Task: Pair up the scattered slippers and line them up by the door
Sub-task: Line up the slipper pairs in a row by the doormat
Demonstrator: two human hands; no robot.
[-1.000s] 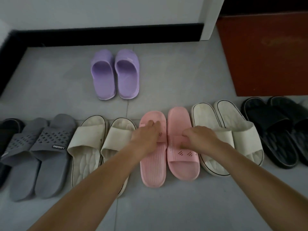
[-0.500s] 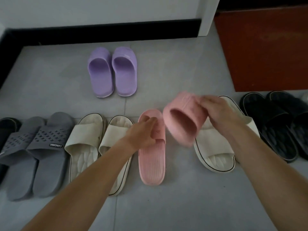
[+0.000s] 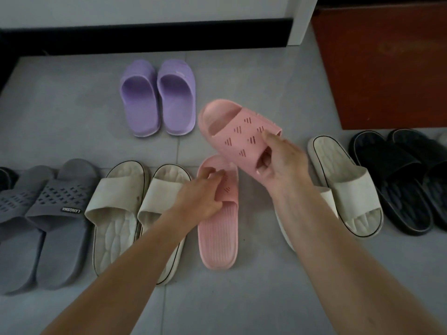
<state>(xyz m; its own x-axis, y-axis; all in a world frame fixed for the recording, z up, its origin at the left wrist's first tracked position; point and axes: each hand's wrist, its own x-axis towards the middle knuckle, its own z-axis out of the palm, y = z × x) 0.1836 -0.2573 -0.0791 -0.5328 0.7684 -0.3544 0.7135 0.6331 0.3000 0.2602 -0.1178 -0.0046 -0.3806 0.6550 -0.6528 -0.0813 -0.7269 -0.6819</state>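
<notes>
ahead, purple pair [image 3: 140, 100] beyond pink slipper [image 3: 239, 134]

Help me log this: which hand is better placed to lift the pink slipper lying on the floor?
Left. The left hand grips the strap of the floor slipper; the right hand is busy holding the other pink slipper aloft.

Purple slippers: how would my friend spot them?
Find the black skirting board along the far wall. On the grey floor tiles before it stands a pair of smooth purple plastic slippers. Only this pair is purple and sits apart from the long row.
</notes>
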